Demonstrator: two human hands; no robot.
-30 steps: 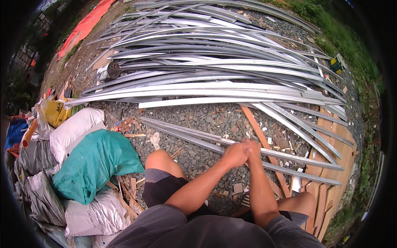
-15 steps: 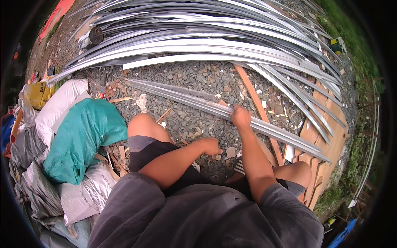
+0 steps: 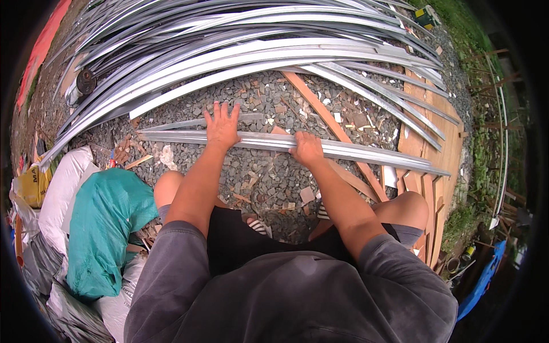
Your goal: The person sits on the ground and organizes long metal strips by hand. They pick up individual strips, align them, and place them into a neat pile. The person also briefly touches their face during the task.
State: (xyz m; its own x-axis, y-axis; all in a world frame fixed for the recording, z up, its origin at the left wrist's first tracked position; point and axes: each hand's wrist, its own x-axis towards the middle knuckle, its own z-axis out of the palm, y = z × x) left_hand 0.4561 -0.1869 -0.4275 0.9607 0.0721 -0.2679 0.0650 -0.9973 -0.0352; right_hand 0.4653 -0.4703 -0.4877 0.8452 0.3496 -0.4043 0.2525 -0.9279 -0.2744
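Note:
A small bundle of long silver metal channels (image 3: 366,152) lies before my knees, its right end over wooden boards. Wrapped over the middle of these channels, my right hand (image 3: 307,148) grips them. My left hand (image 3: 223,128) is spread wide, its fingers pointing away from me; its palm is over the channels left of my right hand. Whether that palm presses on the metal cannot be made out. Just beyond the bundle, a shorter grey metal strip (image 3: 189,123) rests on the gravel.
A large pile of metal channels (image 3: 274,51) spreads across the far side. Boards (image 3: 440,131) lie at right, and a narrow plank (image 3: 323,111) crosses under the bundle. Left of me are a green sack (image 3: 108,228) and a white sack (image 3: 66,186). Gravel (image 3: 257,177) with scraps covers the ground.
My left hand has risen from near my knees, out to the channels, and its fingers have spread. My right hand keeps its grip. The channels lie more level across the view.

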